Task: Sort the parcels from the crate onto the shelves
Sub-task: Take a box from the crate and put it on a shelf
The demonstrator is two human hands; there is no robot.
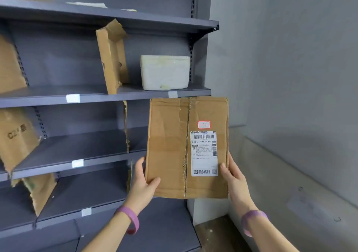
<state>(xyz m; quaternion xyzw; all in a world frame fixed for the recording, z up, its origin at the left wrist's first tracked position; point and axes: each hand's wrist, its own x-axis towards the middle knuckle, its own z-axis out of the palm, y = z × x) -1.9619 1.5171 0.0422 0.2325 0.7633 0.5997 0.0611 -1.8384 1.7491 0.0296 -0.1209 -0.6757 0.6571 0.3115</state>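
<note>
One cardboard parcel [168, 147]; one white foam box [164, 72]; left hand [144, 184], right hand [235, 178]; two purple wristbands [130, 219].

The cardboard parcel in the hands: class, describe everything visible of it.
The parcel is a flat, creased brown cardboard box with a taped seam down its middle. A white barcoded label and a small red-bordered sticker sit right of the seam. Held upright before the grey shelves; left hand and right hand grip its lower sides.
</note>
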